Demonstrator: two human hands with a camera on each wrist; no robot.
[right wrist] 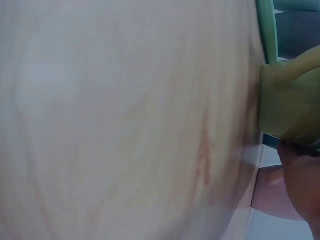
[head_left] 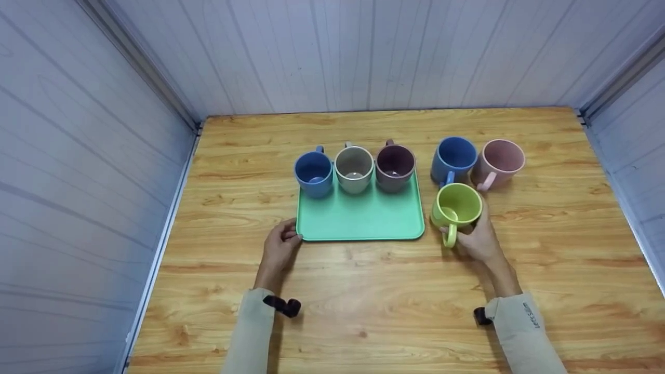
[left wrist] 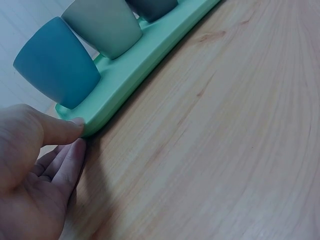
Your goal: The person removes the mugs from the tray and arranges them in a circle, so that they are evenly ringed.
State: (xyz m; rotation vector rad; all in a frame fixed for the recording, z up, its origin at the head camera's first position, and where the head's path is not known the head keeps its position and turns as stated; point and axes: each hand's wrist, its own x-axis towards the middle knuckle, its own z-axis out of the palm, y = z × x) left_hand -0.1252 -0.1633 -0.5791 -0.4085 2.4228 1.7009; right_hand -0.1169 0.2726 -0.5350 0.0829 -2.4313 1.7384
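Observation:
A green tray [head_left: 358, 218] lies on the wooden table. Along its far side stand a blue mug [head_left: 315, 176], a grey mug [head_left: 355, 174] and a dark purple mug [head_left: 395, 169], their handles turned to the back. My left hand [head_left: 280, 246] pinches the tray's near left corner; in the left wrist view the thumb [left wrist: 65, 129] is on the rim with the fingers below. Right of the tray, my right hand [head_left: 479, 240] grips a yellow-green mug [head_left: 441, 221] round its body, the thumb by the handle. That mug is upright, its handle facing me.
Just behind the yellow-green mug stand another blue mug [head_left: 442, 165] and a pink mug [head_left: 493, 176], close together with handles toward me. White panel walls [head_left: 343, 57] enclose the table [head_left: 358, 322] at the back and sides.

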